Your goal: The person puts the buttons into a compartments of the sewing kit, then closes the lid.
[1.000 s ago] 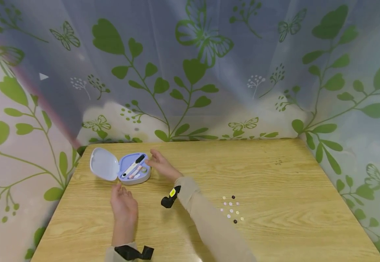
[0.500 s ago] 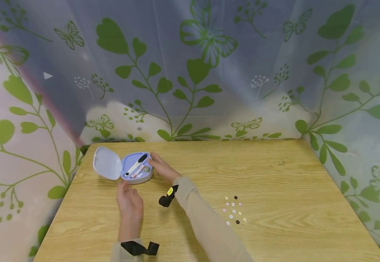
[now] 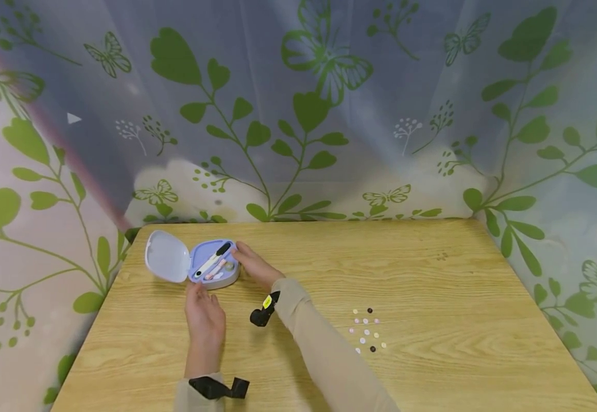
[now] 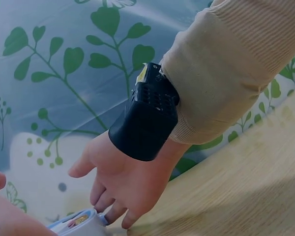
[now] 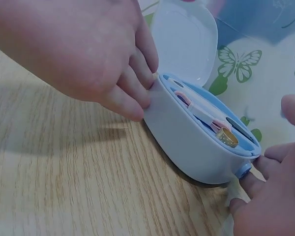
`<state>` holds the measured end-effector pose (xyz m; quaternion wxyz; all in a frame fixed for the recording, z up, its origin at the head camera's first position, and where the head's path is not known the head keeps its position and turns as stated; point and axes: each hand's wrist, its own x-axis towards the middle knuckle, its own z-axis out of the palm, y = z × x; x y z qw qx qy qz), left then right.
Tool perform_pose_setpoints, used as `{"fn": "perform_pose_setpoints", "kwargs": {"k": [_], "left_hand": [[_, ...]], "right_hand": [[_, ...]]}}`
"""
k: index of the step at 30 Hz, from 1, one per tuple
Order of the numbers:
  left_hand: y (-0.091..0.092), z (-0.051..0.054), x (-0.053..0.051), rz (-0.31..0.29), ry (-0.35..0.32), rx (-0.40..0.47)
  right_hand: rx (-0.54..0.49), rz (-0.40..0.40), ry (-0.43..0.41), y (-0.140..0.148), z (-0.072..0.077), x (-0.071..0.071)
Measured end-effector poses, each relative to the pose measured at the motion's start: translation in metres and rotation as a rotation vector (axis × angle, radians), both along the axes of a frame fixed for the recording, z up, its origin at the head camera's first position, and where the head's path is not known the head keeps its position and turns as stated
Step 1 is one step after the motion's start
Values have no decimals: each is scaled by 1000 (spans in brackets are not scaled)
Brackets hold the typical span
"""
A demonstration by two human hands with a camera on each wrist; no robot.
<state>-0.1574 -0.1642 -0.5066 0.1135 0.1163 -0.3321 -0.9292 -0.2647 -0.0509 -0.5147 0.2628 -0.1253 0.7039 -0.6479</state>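
Observation:
A small sewing box (image 3: 223, 282), white outside with a pale blue tray, stands at the table's far left with its lid (image 3: 166, 256) raised to the left. My left hand (image 3: 206, 316) touches the box's near side with fingers extended. At the opposite end my right hand (image 3: 254, 266) rests its fingers on the wall, near a blue button catch (image 5: 243, 170) in the right wrist view. Inside lie a slim white tool with a black end (image 3: 222, 249), pink thread (image 5: 183, 97) and a gold thimble (image 5: 227, 137). The left wrist view shows mostly my right hand (image 4: 130, 177).
Several small round buttons (image 3: 366, 321) in white, pink, yellow and black lie scattered on the wooden table (image 3: 447, 297), right of my right forearm. A leaf-patterned curtain (image 3: 298, 143) stands behind the table and along both sides.
My left hand has moved up to the box's near side, and my right hand has come in against its right end. The view has shifted slightly. The lid stays raised.

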Motion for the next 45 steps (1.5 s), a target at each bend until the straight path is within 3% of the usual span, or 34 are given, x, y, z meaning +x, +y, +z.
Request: {"fn": "perform_pose_setpoints", "kwargs": {"k": [4, 10, 12, 17, 20, 23, 30, 36, 41, 45], "left_hand": [[0, 0, -2, -6, -25, -12], [3, -4, -6, 13, -75, -114], [6, -6, -9, 52, -82, -198], [12, -11, -12, 179, -266, -536], [15, -12, -14, 233, -360, -644], [18, -12, -18, 277, -380, -660], [23, -20, -24, 419, -347, -708], [24, -29, -33, 516, -388, -769], [24, -31, -39, 549, -421, -790], [24, -32, -41, 559, -438, -795]], "right_hand": [[20, -38, 24, -5, -1, 1], [44, -67, 38, -10, -5, 4], [35, -71, 42, -10, -4, 5], [35, -75, 87, -9, -3, 9], [57, -84, 110, -8, -3, 12], [60, -89, 120, -7, -2, 16], [50, -91, 121, -6, -4, 22], [45, -115, 104, -7, -2, 30], [51, -165, 95, -10, -1, 36], [68, -275, 133, -14, -1, 37]]}}
